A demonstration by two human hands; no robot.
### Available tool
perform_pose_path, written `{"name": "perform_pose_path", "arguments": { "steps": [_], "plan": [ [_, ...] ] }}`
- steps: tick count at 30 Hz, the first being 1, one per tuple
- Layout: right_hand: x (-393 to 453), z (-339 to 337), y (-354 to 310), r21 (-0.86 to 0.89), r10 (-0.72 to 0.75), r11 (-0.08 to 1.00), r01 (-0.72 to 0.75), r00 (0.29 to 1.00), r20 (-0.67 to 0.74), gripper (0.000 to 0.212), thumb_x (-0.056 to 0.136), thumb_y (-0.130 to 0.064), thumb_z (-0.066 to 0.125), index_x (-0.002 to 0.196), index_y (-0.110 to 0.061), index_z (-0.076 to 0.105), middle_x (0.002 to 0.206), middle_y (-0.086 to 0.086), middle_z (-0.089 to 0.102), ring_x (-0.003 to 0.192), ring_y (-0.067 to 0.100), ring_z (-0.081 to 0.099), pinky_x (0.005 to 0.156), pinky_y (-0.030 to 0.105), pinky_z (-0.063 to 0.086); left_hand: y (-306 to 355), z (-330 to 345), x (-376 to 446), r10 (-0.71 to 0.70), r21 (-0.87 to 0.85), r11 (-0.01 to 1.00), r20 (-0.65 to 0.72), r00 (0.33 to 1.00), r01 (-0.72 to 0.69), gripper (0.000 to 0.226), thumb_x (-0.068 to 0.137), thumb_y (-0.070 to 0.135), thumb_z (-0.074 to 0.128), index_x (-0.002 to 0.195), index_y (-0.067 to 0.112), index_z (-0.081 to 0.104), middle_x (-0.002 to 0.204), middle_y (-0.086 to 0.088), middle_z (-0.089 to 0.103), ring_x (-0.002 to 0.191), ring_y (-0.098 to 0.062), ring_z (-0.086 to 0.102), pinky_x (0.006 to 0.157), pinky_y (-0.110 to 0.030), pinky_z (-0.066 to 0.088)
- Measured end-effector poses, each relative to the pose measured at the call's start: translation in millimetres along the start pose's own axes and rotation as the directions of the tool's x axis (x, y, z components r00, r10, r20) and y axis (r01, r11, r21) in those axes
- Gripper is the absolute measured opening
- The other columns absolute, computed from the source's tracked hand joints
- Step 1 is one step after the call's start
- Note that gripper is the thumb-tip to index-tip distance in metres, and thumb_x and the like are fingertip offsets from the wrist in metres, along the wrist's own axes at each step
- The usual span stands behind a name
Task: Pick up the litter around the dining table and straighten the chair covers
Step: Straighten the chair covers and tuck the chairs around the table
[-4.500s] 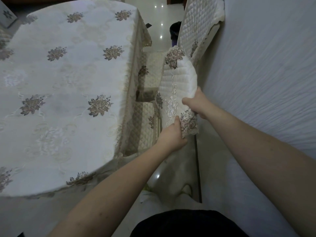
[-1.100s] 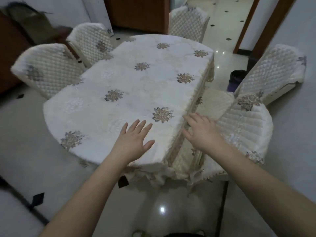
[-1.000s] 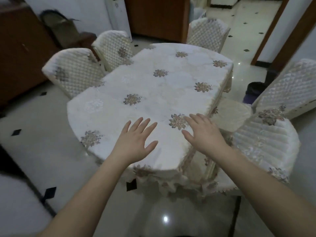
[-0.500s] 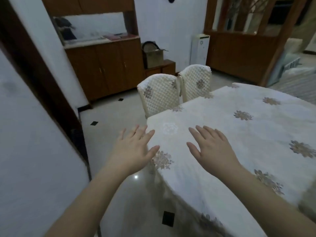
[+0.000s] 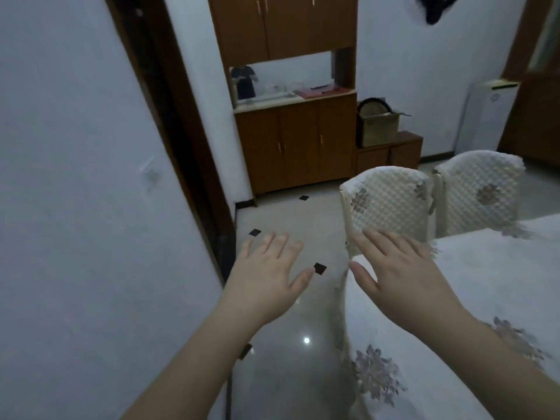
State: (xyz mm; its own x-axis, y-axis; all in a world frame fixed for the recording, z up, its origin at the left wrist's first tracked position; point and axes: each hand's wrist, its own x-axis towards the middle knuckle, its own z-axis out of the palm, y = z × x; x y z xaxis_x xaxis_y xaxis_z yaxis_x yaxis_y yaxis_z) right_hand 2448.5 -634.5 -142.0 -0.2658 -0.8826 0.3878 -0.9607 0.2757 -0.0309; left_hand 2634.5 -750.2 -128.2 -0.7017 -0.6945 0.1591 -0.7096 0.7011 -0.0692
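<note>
The dining table (image 5: 454,298), under a cream cloth with floral motifs, fills the lower right. Behind its far edge stand two chairs in quilted cream covers, the nearer chair cover (image 5: 391,201) and a second chair cover (image 5: 481,195) to its right. My left hand (image 5: 266,283) hovers over the tiled floor left of the table, fingers spread and holding nothing. My right hand (image 5: 400,271) is stretched out flat above the table's corner, just in front of the nearer chair, also holding nothing. I see no litter on the visible floor.
A white wall and dark door frame (image 5: 181,131) close in on the left. A brown cabinet (image 5: 294,144) stands ahead, with a low stand bearing a cardboard box (image 5: 378,128) beside it. A white appliance (image 5: 485,116) is at the far right. The pale floor (image 5: 288,374) has small black inlay tiles.
I let go of the chair cover I was holding and turned left round the table's end. The view has swung further left; both hands stay open, the left now over the floor.
</note>
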Motion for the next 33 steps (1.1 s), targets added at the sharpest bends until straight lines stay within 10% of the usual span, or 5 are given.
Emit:
{"name": "perform_pose_path", "arguments": {
  "steps": [22,33],
  "plan": [
    [277.9,85.7,-130.7,0.045,-0.135,0.99,0.133,0.989,0.051,0.076,0.085,-0.06,-0.002,0.148,-0.03,0.026,0.152,-0.004,0.036,0.137,0.016,0.035,0.112,0.034,0.024,-240.4,-7.3,165.3,-0.148,-0.024,0.989,-0.09,0.985,0.146,0.064,0.094,0.065,0.015,0.151,0.037,0.008,0.161,0.011,0.009,0.147,-0.011,0.001,0.119,-0.044,0.003],
    [388.1,131.1,-110.3,-0.049,-0.127,0.99,0.13,0.99,0.056,0.057,0.093,-0.051,0.029,0.134,-0.02,0.053,0.136,0.007,0.056,0.126,0.026,0.051,0.105,0.045,0.038,-283.9,28.0,282.8,-0.12,-0.032,0.993,-0.111,0.987,0.117,0.068,0.088,0.068,-0.001,0.15,0.04,0.005,0.16,0.01,0.013,0.147,-0.015,0.005,0.118,-0.042,0.005]
  ]
}}
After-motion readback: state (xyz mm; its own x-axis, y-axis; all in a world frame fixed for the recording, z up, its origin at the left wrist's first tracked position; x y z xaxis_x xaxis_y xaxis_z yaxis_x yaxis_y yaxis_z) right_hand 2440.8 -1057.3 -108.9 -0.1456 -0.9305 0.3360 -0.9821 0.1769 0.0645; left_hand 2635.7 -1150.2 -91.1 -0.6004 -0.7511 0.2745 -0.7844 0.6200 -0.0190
